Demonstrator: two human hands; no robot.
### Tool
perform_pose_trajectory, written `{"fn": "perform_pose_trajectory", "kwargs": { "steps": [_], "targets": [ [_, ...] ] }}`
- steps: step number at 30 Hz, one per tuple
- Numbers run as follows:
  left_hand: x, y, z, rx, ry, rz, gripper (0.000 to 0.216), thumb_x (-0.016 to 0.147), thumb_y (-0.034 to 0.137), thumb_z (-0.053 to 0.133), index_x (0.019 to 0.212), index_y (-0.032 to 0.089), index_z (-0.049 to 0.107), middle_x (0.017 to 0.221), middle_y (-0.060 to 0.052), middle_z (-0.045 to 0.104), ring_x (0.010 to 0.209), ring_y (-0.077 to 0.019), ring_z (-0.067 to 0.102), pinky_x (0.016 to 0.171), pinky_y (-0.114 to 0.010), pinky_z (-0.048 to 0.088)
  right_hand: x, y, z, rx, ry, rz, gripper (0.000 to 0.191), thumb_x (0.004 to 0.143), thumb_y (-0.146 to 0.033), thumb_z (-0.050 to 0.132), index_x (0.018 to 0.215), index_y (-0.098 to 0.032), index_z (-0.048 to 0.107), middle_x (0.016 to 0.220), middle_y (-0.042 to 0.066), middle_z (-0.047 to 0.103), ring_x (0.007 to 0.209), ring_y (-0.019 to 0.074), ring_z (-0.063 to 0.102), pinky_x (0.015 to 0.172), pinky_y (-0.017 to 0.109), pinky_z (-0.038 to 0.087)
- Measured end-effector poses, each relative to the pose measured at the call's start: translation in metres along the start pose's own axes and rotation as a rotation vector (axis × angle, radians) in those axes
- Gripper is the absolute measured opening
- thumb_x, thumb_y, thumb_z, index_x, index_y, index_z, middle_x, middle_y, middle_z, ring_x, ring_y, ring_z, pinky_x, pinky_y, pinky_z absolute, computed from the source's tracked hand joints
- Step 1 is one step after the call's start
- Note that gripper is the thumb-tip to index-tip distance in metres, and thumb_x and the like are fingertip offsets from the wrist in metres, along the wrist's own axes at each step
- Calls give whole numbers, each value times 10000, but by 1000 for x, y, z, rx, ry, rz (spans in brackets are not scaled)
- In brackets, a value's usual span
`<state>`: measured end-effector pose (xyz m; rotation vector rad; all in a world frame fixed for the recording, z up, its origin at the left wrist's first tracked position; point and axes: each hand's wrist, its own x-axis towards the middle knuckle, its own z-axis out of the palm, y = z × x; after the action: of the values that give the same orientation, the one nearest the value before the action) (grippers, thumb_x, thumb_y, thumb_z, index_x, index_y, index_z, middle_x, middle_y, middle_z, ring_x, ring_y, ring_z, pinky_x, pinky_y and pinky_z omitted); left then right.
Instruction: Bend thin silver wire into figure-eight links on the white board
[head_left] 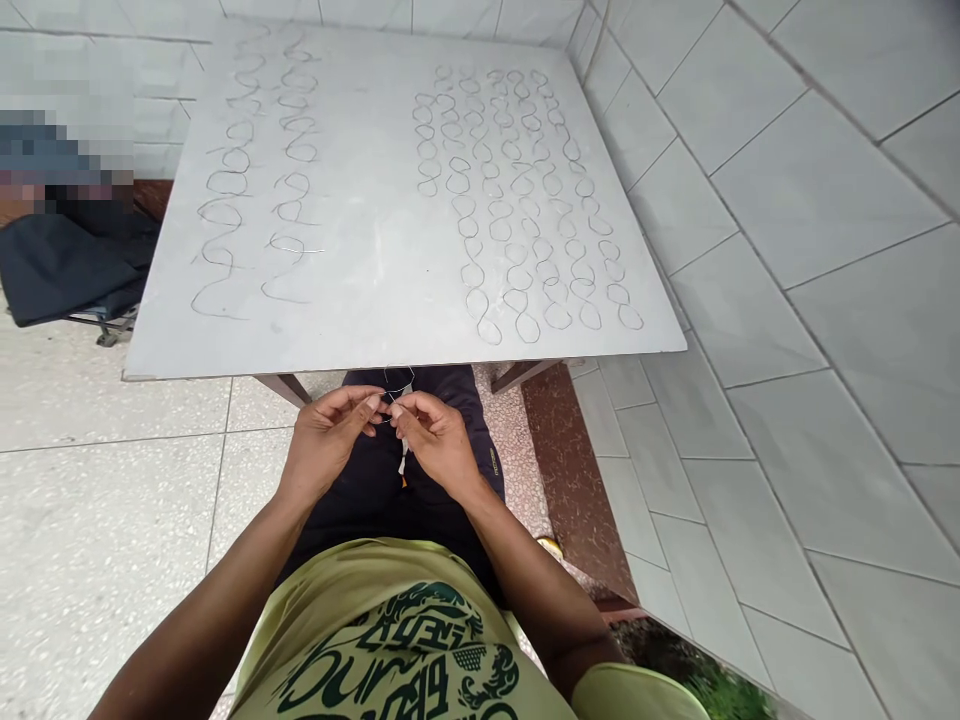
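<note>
Between my two hands, just off the table's front edge and above my lap, is a thin bent wire (401, 388) with a rounded loop at its upper end. My left hand (337, 425) pinches it from the left with thumb and fingers. From the other side my right hand (436, 432) pinches it too, the fingertips of both hands nearly touching. Part of the wire is hidden behind the fingers. Figure-eight wires (525, 250) lie in rows on the right of the table, and open curved wires (225, 210) form two columns on the left.
The white tabletop (375, 300) reaches almost to my hands. Grey-white wall tiles (810, 300) rise close on the right. At the far left sits a person, blurred, with dark cloth (67, 265) over a low seat. A small round yellow-rimmed item (551, 547) lies by my right forearm.
</note>
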<state>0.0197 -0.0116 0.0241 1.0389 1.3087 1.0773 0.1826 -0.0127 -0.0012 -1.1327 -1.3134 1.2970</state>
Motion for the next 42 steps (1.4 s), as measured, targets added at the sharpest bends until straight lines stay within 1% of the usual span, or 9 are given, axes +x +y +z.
{"fn": "perform_pose_trajectory", "kwargs": {
  "steps": [5,8,11,14,17,22,26,34,42],
  "targets": [
    [5,3,-8,62,-36,30,258,856,408,790,989,188,816,825,-49,755,705,-150,647,653,-264,536,2,3,-8,50,-69,59,306,987,-477,597,874,-204,680,760,11,665,632,142,592,592,264,464],
    [8,14,-18,184,-176,78,240,863,396,779,989,195,820,761,-32,722,678,-144,616,634,-255,507,7,2,-20,22,-3,70,292,980,-492,608,966,-208,675,824,22,687,659,145,617,587,261,476],
    [14,28,-29,356,-367,87,227,875,394,751,971,200,820,760,-33,710,669,-146,597,595,-247,462,11,-4,-29,-144,-26,-23,227,969,-406,651,1096,-220,678,906,28,707,761,161,654,626,258,491],
    [23,35,-35,472,-461,64,225,882,405,730,942,205,811,720,-21,679,628,-138,563,543,-237,409,13,-10,-32,-387,-174,-188,150,1016,-294,586,1080,-221,700,982,46,735,866,179,678,748,284,510],
    [30,31,-36,469,-432,41,234,871,422,744,899,195,794,672,-5,626,602,-129,533,532,-236,394,11,-10,-29,-715,-245,-295,240,1072,-238,471,1028,-200,704,979,81,751,901,200,684,830,312,482],
    [27,20,-29,271,-331,26,270,859,431,778,956,179,782,775,-25,663,668,-134,573,627,-259,480,6,2,-21,-1039,-264,-317,233,1080,-194,423,1045,-168,652,863,94,741,767,204,676,722,299,436],
    [12,5,-19,41,-207,-40,382,842,435,804,1139,200,757,1049,-75,712,809,-164,633,687,-283,537,4,8,-18,-1033,-211,-277,189,1061,-162,414,1074,-174,603,831,71,733,746,200,681,680,289,424],
    [-5,-26,-6,-49,-136,-106,257,836,406,817,973,189,800,818,-38,693,704,-143,600,654,-273,504,4,15,-10,-908,-149,-187,159,1066,-202,375,1124,-179,520,825,56,734,735,196,701,685,269,453],
    [0,-25,-6,-52,-250,-65,205,858,381,797,892,185,749,823,-22,671,712,-145,601,666,-277,514,0,15,1,-1037,-151,-137,148,1054,-235,448,1022,-191,586,836,64,751,766,196,710,669,262,415]
  ]
}}
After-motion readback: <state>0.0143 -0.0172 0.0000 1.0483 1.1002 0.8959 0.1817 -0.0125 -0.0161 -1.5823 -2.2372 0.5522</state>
